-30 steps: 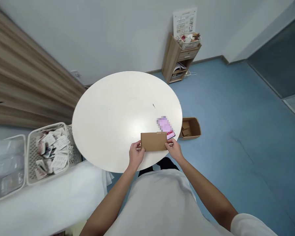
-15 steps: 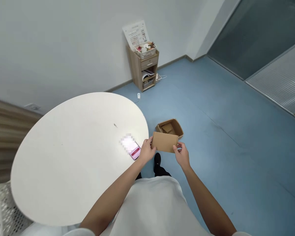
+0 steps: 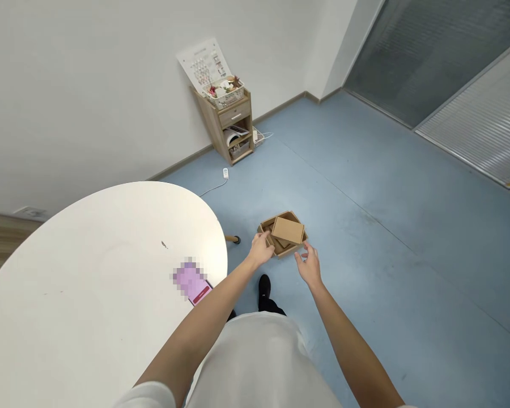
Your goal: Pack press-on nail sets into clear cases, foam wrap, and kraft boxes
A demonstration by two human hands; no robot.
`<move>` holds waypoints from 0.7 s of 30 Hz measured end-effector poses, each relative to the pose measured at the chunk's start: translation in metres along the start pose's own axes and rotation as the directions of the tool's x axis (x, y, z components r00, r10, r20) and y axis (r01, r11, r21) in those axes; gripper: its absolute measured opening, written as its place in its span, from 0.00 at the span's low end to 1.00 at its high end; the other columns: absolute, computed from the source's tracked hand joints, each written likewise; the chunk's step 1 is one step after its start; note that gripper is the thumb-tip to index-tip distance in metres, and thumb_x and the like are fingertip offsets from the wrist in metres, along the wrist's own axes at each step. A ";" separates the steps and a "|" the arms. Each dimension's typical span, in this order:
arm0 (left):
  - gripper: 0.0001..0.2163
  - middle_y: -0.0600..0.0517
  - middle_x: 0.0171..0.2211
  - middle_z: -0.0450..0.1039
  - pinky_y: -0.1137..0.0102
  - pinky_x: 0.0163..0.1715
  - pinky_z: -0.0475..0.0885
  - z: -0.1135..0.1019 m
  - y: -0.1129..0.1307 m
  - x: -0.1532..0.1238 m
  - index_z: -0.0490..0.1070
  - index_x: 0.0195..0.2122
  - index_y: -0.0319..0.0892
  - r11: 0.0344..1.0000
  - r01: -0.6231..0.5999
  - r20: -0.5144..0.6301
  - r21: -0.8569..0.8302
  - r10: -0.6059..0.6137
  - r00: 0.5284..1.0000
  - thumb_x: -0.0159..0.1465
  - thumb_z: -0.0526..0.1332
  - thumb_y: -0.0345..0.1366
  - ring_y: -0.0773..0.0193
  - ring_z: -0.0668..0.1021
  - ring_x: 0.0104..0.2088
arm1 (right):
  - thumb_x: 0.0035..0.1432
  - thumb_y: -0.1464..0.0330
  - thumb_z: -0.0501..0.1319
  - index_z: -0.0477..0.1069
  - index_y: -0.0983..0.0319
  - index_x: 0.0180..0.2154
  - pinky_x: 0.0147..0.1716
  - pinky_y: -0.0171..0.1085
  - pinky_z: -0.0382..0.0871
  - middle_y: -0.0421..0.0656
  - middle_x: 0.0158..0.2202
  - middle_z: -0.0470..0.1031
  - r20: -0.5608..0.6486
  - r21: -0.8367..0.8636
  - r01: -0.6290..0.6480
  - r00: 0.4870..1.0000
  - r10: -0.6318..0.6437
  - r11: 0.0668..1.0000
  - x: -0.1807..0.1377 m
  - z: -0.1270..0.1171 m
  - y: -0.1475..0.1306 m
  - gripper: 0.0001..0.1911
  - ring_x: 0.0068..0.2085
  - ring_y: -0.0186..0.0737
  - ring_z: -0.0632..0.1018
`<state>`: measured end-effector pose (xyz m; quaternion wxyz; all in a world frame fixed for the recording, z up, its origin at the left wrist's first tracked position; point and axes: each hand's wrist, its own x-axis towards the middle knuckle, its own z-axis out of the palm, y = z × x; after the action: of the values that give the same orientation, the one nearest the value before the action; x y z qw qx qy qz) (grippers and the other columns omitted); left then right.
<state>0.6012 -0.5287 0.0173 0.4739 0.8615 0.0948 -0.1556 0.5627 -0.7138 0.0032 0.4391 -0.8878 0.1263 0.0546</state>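
Note:
A small flat cardboard box lies at or just above the top of an open cardboard bin on the floor; I cannot tell whether it touches the contents. Other brown cardboard pieces show inside the bin beneath it. My left hand is by the bin's left side, fingers spread, apart from the small box. On the other side, my right hand has its fingers parted near the bin's right corner, holding nothing.
A white round table stands on the left, bearing a phone with a blurred screen. Against the wall is a wooden cabinet topped by a white basket and a printed sheet. A small white corded device lies on the blue floor.
Both hands have let go of the small cardboard box and spread apart. The box has gone from between them, down to the bin. The view has shifted, with the table now further left.

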 end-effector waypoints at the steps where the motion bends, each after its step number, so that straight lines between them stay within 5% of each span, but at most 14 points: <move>1: 0.25 0.41 0.49 0.61 0.63 0.50 0.60 -0.004 -0.003 -0.007 0.61 0.51 0.38 1.000 0.002 0.005 -0.002 -0.002 1.000 0.50 0.57 0.31 0.55 0.66 0.50 | 0.51 0.60 0.53 0.56 0.62 0.53 0.37 0.40 0.67 0.51 0.47 0.63 0.023 0.008 0.011 1.000 -0.011 1.000 -0.003 0.003 -0.002 0.28 0.36 0.39 0.72; 6: 0.16 0.43 0.41 0.69 0.66 0.40 0.67 -0.029 -0.031 -0.066 0.66 0.44 0.38 0.993 0.029 0.000 -0.117 -0.029 1.000 0.53 0.56 0.35 0.61 0.73 0.38 | 0.52 0.62 0.52 0.62 0.63 0.48 0.35 0.40 0.68 0.49 0.44 0.67 0.173 0.079 0.130 0.974 -0.143 0.988 -0.029 0.022 -0.023 0.21 0.30 0.36 0.73; 11: 0.16 0.49 0.34 0.71 0.70 0.30 0.69 -0.071 -0.073 -0.159 0.64 0.44 0.41 0.948 0.105 -0.108 -0.299 -0.143 0.984 0.56 0.54 0.40 0.66 0.74 0.30 | 0.53 0.62 0.52 0.65 0.61 0.44 0.34 0.38 0.68 0.46 0.36 0.72 0.380 0.192 0.301 0.855 -0.353 0.934 -0.072 0.054 -0.066 0.17 0.34 0.39 0.73; 15: 0.18 0.49 0.36 0.71 0.71 0.31 0.68 -0.112 -0.116 -0.243 0.63 0.46 0.42 0.908 0.178 -0.319 -0.380 -0.310 0.896 0.55 0.55 0.42 0.65 0.74 0.32 | 0.53 0.61 0.52 0.67 0.61 0.42 0.35 0.38 0.67 0.45 0.33 0.72 0.527 0.282 0.378 0.707 -0.472 0.882 -0.120 0.098 -0.113 0.16 0.33 0.39 0.73; 21: 0.18 0.48 0.37 0.70 0.70 0.33 0.67 -0.150 -0.192 -0.356 0.64 0.45 0.41 0.860 0.181 -0.504 -0.477 -0.437 0.745 0.55 0.54 0.43 0.65 0.74 0.34 | 0.51 0.59 0.54 0.66 0.63 0.43 0.27 0.35 0.65 0.44 0.32 0.71 0.722 0.339 0.360 0.492 -0.486 0.869 -0.212 0.174 -0.163 0.19 0.29 0.35 0.71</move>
<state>0.2357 -0.3049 0.0690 0.5511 0.7219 0.4130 0.0676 0.4054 -0.4440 0.0660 0.5104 -0.7400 -0.2987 0.3204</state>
